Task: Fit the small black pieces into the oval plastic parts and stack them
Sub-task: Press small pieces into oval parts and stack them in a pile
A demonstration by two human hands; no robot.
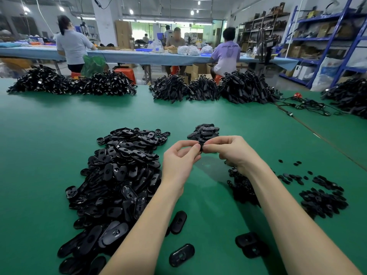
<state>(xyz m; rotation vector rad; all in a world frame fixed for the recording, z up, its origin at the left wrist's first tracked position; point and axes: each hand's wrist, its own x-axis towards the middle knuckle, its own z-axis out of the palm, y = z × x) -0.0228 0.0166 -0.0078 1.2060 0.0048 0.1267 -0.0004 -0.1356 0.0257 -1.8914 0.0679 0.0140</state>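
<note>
My left hand [179, 158] and my right hand [228, 150] meet above the green table [49, 135], fingertips pinching one black oval part [201, 147] between them; most of it is hidden by my fingers. A big heap of loose black oval parts [119, 175] lies left of my left arm. A small stack of oval parts [204, 132] sits just behind my hands. Small black pieces [321, 199] are piled to the right, and more small pieces [242, 187] lie under my right wrist.
Loose oval parts [181, 255] lie near the front edge between my arms. Heaps of black cable assemblies [214, 89] line the table's far side, with a loose cord [305, 106] at right. Several people work at a bench [139, 55] behind; blue shelving [325, 38] stands right.
</note>
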